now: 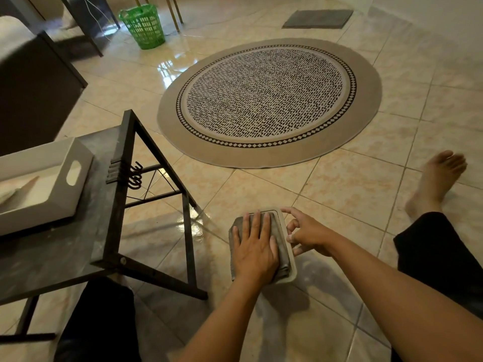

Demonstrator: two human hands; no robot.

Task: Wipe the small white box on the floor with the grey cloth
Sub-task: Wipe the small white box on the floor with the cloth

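The small white box [293, 267] lies flat on the tiled floor between my legs. A folded grey cloth [279, 239] covers most of its top. My left hand [254, 246] presses flat on the cloth, fingers spread and pointing away from me. My right hand [307, 235] rests at the box's right edge, its fingertips touching the far right corner and rim. Only the box's right side, far edge and near right corner show.
A low black folding table [78, 239] stands to the left, carrying a white tray [60, 184]. A round patterned rug [269, 100] lies ahead. My bare right foot [439, 178] stretches out at right. A green basket [143, 26] and a grey mat [317, 19] sit far back.
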